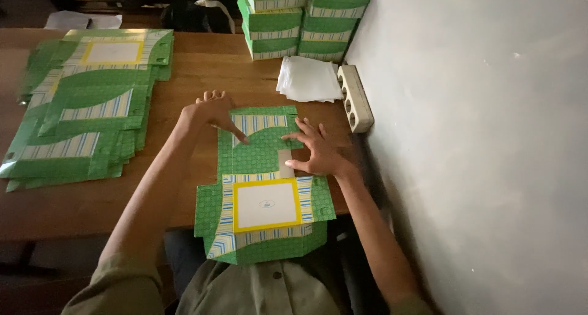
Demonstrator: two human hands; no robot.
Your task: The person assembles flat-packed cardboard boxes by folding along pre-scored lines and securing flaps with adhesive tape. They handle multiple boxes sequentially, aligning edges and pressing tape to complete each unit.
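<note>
Two bare hands, the left hand (211,111) and the right hand (320,151), rest on one flat green carton blank (264,186) with a yellow-framed white panel. One fanned pile of more such blanks (86,106) lies on the worktop (184,186); the sheets overlap too much to count. Six folded green boxes (303,21) show in two stacks of three. There is one small stack of white sheets (308,79) and one white power strip (355,97).
</note>
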